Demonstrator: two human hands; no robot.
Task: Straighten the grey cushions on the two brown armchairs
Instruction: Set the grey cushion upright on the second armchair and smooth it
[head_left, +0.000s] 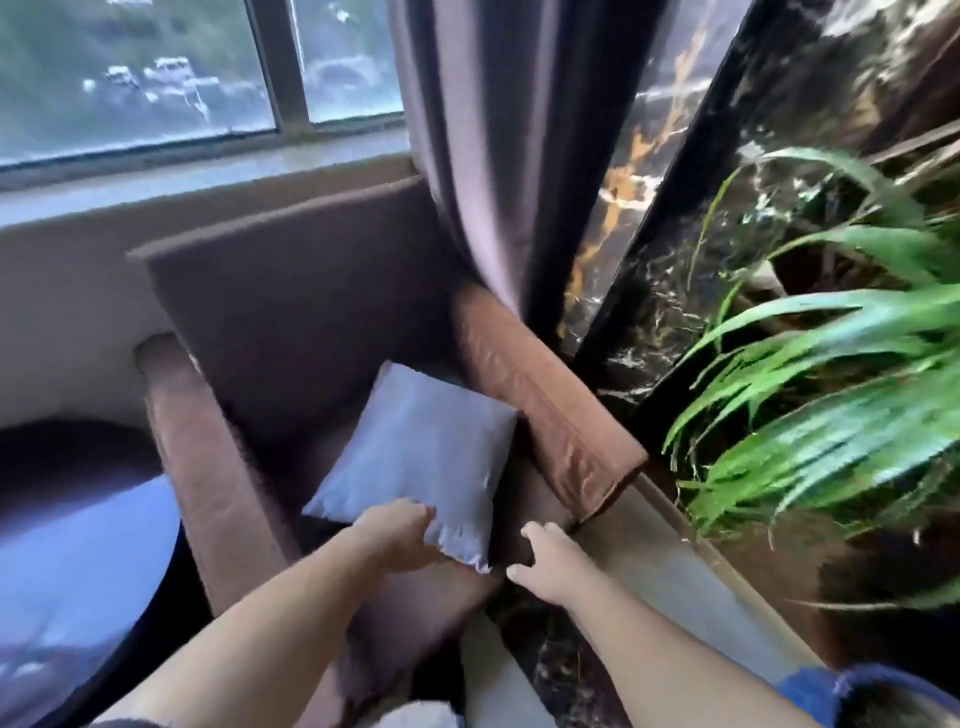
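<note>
A grey cushion (423, 449) lies tilted on the seat of a brown armchair (291, 312), leaning toward the right armrest (540, 410). My left hand (397, 530) grips the cushion's near edge close to its bottom corner. My right hand (545, 561) hovers just right of that corner, fingers loosely spread, holding nothing. Only one armchair is in view.
A dark round table (78, 545) stands at the left, beside the left armrest. A purple curtain (493, 145) hangs behind the right armrest. A leafy green plant (831, 395) reaches in from the right. A window (156, 73) runs behind the chair.
</note>
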